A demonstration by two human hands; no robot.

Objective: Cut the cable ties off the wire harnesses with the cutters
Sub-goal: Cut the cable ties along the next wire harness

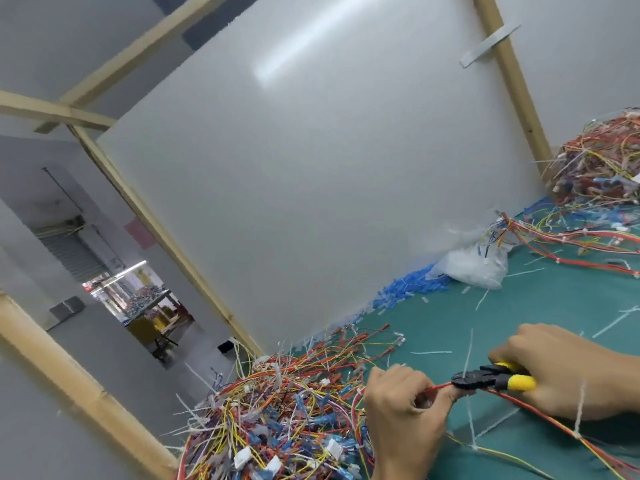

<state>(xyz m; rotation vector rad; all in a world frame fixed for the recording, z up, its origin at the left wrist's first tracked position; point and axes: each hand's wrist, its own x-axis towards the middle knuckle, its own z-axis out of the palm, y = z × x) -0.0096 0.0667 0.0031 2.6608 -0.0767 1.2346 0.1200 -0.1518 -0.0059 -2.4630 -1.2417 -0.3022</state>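
Note:
My left hand [401, 414] pinches a red-and-yellow wire harness [540, 419] that runs off to the lower right over the green table. My right hand [568, 372] grips black cutters with yellow handles [491, 377], and their jaws sit on the red wire right beside my left fingertips. White cable ties [577, 419] stick up from the harness further along it.
A big heap of tangled wires [277, 420] lies at the lower left. Another heap [599, 168] sits at the far right with loose harnesses in front of it. A clear plastic bag [474, 265] and blue bits line the white panel [311, 150]. Cut white ties litter the green table [540, 306].

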